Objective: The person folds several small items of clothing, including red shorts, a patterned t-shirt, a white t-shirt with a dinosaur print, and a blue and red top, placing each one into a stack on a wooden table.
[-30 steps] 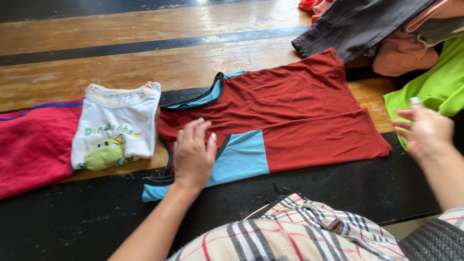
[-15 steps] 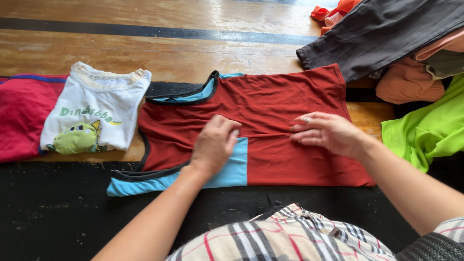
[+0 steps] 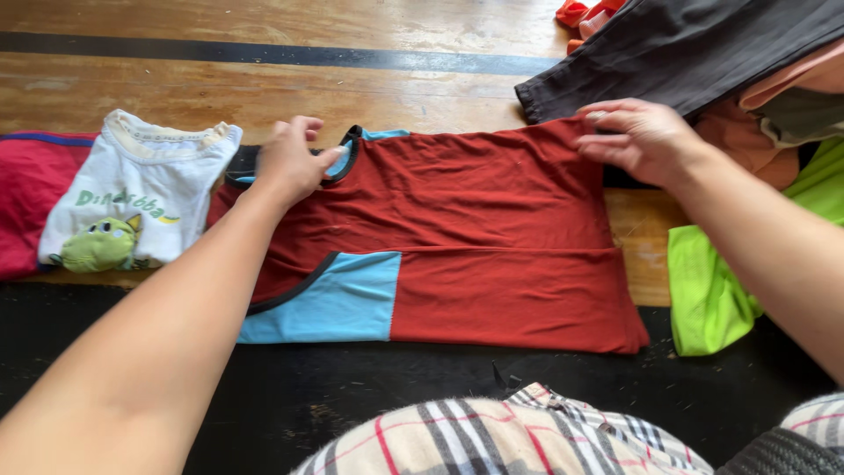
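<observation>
- The red shirt with blue panels lies flat across the middle of the frame, on a wooden floor crossed by black stripes. Its near long edge is already turned over toward the centre, which leaves a straight crease and a blue panel facing up at lower centre.
- The left hand is at the upper left of the shirt, its fingers closed in a pinch on the black-trimmed neckline at the far edge.
- The right hand is at the upper right of the shirt, fingers loosely bent and resting on the far corner of the hem; whether it truly grips the cloth or only presses on it, I cannot tell.
- Judging by this, the step in hand is the second lengthwise fold: both hands have taken the far edge at its two ends.
- The next move calls for lifting that far edge evenly at both ends and bringing it toward the body so that it lands on the near fold, with the cloth kept taut to avoid wrinkles.
- A folded white shirt with a green cartoon print lies just left of it, a red garment beyond that at the left edge.
- Loose clothes, dark grey cloth and a bright green garment, are piled at the upper and middle right.
</observation>
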